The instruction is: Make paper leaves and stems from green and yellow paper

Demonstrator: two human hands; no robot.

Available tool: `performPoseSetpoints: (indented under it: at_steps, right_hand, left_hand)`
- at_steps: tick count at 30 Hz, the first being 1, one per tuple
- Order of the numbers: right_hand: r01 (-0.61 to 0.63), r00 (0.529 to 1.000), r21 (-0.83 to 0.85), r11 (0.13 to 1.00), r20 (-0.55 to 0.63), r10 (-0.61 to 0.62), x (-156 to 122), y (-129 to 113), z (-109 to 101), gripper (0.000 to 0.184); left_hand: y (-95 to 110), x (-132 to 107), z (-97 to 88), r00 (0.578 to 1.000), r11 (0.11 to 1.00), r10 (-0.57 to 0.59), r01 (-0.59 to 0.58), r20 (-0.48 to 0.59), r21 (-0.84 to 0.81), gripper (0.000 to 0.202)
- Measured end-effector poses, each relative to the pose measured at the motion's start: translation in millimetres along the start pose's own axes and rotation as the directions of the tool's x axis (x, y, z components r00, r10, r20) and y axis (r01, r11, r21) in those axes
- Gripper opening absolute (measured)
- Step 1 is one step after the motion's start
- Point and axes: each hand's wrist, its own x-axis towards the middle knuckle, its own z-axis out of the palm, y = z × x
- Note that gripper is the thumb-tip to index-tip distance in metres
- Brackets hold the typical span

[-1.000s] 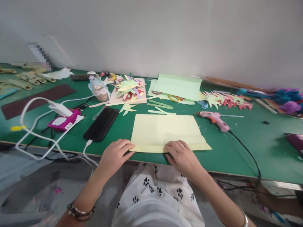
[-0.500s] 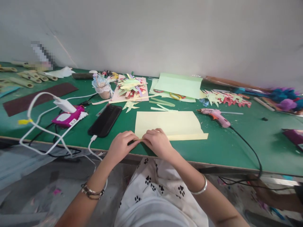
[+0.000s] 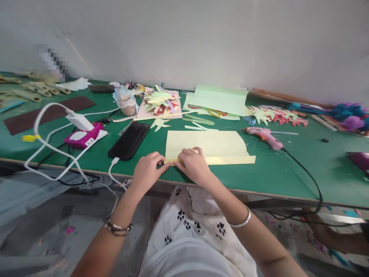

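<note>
A pale yellow sheet of paper point(image 3: 207, 144) lies on the green table in front of me, its near edge folded over into a narrow strip. My left hand point(image 3: 148, 168) pinches the left end of that folded strip between thumb and fingers. Close beside it, my right hand point(image 3: 193, 163) is closed over the same fold, thumb at the edge and fingertips pressing on the paper. To the right of both hands the strip runs on and sticks out a little past the sheet. A black phone point(image 3: 129, 141) with a white cable lies left of my left hand.
A pink hot glue gun point(image 3: 265, 136) lies right of the paper, its cord over the table edge. Behind are cut paper pieces point(image 3: 161, 102), green sheets point(image 3: 220, 100) and a wrapped pot point(image 3: 126, 102). A magenta power strip point(image 3: 85, 136) with looping cables sits left. Another person's arm point(image 3: 334, 236) shows lower right.
Both hands keep hold of the folded edge, and the fingers have shifted slightly, the left hand's fingertips now nearer the sheet's corner. The whole view has moved a little.
</note>
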Motion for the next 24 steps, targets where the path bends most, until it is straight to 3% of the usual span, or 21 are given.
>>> performPoseSetpoints:
  at_steps: [5,7,9,13,19,24]
  right_hand:
    - [-0.075,0.995,-0.031,0.997,-0.069,0.072,-10,11,-2,0.026]
    - [-0.109,0.992,-0.019,0.994,-0.064,0.108,-14,16,-4,0.027]
    - [-0.123,0.991,-0.016,0.992,-0.050,0.122,-16,19,-5,0.026]
    - [-0.130,0.990,-0.039,0.991,-0.068,0.127,-15,15,-4,0.025]
    - [-0.173,0.982,0.002,0.985,-0.073,0.173,-18,17,-7,0.023]
    - [-0.272,0.956,0.032,0.962,-0.104,0.274,-43,60,-14,0.018]
  left_hand:
    - [4,-3,-3.8,0.998,0.996,-0.061,0.061,0.000,0.063,0.024]
    - [8,-4,-5.4,0.996,0.989,-0.069,0.076,-0.062,0.127,0.016]
    - [13,-5,-5.1,0.994,0.980,0.026,-0.004,-0.109,0.197,0.018]
    - [24,-10,2.4,0.937,0.922,0.345,-0.349,0.050,0.169,0.030]
    - [18,-23,13.5,0.922,0.907,0.383,-0.387,0.058,0.167,0.041]
    - [12,-25,13.4,0.917,0.896,0.396,-0.397,0.046,0.200,0.041]
